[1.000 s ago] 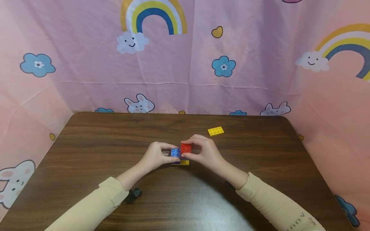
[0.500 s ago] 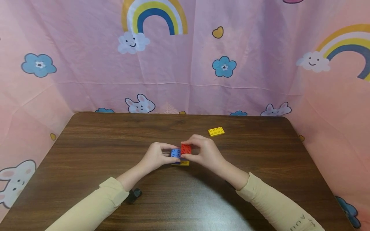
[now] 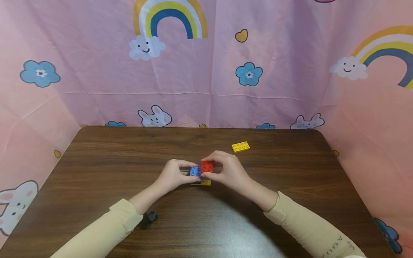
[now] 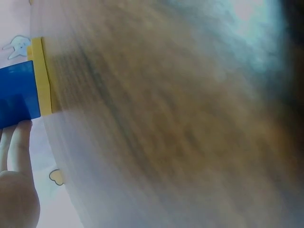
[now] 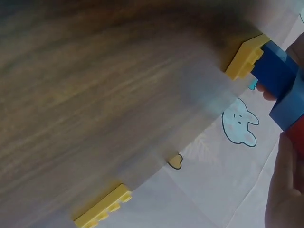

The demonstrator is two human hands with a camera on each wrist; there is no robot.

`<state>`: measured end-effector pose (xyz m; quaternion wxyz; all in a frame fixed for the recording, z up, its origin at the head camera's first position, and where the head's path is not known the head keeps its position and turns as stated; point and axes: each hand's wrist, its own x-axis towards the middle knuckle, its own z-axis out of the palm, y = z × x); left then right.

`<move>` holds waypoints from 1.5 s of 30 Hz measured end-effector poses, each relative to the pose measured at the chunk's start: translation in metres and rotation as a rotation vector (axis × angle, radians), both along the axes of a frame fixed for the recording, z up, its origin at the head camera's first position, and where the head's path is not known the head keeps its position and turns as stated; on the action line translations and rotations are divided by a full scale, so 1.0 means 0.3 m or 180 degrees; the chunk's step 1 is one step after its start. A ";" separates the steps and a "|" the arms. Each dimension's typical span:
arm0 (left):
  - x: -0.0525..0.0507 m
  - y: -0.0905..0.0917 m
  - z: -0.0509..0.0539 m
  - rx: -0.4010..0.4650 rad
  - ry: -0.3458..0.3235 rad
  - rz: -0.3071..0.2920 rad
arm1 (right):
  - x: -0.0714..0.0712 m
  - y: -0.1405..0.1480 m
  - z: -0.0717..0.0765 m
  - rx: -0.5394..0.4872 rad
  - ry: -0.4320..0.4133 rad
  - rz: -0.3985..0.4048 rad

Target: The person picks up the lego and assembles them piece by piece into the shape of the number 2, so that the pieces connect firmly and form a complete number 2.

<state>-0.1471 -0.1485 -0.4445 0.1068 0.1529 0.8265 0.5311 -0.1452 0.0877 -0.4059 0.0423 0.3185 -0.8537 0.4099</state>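
Note:
My left hand (image 3: 171, 175) pinches a dark blue toy building brick (image 3: 195, 171) between thumb and fingers. That brick stands on one end of a thin yellow plate (image 3: 205, 182), whose bare studs show in the right wrist view. With thumb and fingers, my right hand (image 3: 230, 172) holds a red brick (image 3: 207, 166) right beside the blue one, above the plate's other end. The right wrist view shows a lighter blue block (image 5: 290, 107) directly under the red brick (image 5: 299, 135), against the dark blue brick (image 5: 275, 69). Whether it is joined to either, I cannot tell.
A second yellow plate (image 3: 240, 146) with studs up lies farther back on the brown wooden table (image 3: 113, 161). A small black object (image 3: 150, 218) sits by the left sleeve. Pink patterned cloth (image 3: 193, 71) encloses the table's back and sides.

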 end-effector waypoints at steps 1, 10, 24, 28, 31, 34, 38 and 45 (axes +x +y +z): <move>0.001 0.000 -0.001 -0.0002 -0.0001 0.0004 | -0.001 0.000 0.001 -0.0010 -0.0038 0.0008; 0.007 0.006 -0.009 -0.0014 -0.0028 0.0040 | -0.011 0.020 0.006 -0.0071 -0.0322 0.0178; 0.006 0.010 0.002 -0.0048 -0.0041 0.0107 | -0.017 0.045 -0.029 -0.0136 -0.0311 0.0141; 0.010 0.013 0.005 -0.0003 -0.0008 0.0114 | -0.016 0.046 -0.035 -0.0093 -0.0312 0.0103; 0.014 0.015 0.008 -0.0007 0.0021 0.0122 | -0.015 0.047 -0.039 -0.0048 -0.0321 0.0056; 0.017 0.015 0.007 -0.0009 0.0026 0.0123 | -0.011 0.049 -0.043 -0.0010 -0.0358 -0.0002; 0.020 0.014 0.004 0.0007 0.0051 0.0098 | -0.005 0.053 -0.050 0.0005 -0.0371 -0.0036; 0.024 0.012 0.004 0.0050 0.0045 0.0078 | 0.004 0.057 -0.055 0.0110 -0.0313 -0.0096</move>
